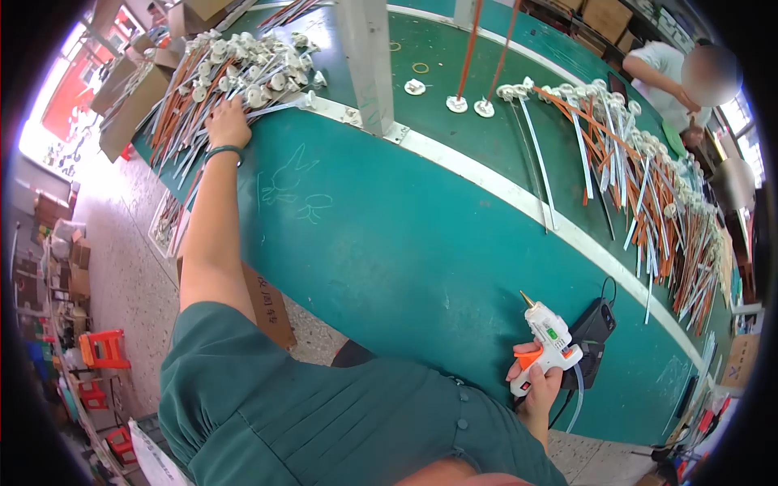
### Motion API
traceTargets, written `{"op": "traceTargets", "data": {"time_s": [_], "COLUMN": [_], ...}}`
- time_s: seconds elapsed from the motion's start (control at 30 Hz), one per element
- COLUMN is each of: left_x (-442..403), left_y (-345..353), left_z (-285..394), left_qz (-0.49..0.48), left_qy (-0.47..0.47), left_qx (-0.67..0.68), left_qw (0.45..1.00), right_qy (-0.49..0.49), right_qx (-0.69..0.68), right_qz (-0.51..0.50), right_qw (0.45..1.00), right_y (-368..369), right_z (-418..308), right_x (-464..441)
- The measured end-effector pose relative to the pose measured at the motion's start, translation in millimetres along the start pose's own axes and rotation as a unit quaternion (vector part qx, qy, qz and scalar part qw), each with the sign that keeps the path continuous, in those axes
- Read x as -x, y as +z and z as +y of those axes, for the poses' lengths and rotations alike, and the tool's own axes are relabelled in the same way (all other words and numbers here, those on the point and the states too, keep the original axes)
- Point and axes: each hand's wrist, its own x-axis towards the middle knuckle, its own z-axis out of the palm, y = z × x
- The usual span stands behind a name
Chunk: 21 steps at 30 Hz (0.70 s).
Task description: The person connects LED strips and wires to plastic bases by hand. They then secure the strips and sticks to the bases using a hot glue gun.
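Observation:
My left hand reaches into a pile of brown and white sticks with white round heads at the upper left; its fingers bend down over the sticks, and what they pinch, if anything, is hidden. In my right hand is a white and orange glue gun, its brass nozzle pointing up and left above the green table. A clear glue stick hangs from the gun's rear. Beside the gun lies a black device with a cable.
A white post rises from the white strip along the table. Beyond it stand two brown sticks on white discs. A long pile of sticks lies at the right. Another person is at the upper right.

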Motion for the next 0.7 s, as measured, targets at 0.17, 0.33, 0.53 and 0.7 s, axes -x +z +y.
{"op": "traceTargets", "data": {"time_s": [0.17,0.33,0.53,0.7], "left_x": [-12.3,-5.1,18.7,10.5], "left_y": [16.4,6.8,-3.5,-4.7], "left_z": [-1.4,-2.3,-5.9,-18.1], "left_qz": [0.001,0.071,0.083,-0.103], "left_qy": [-0.017,0.004,-0.004,-0.135], "left_qx": [0.006,0.007,-0.020,0.045], "left_qw": [1.000,0.997,0.996,0.985], "right_qy": [-0.001,0.005,-0.024,-0.023], "right_qx": [0.011,0.014,-0.001,0.015], "right_qz": [0.011,0.027,0.015,0.023], "right_qw": [1.000,1.000,1.000,0.999], "right_y": [3.8,5.7,4.8,4.6], "right_z": [-1.1,-2.4,1.9,0.7], "right_x": [1.1,2.0,-0.4,-0.3]}}
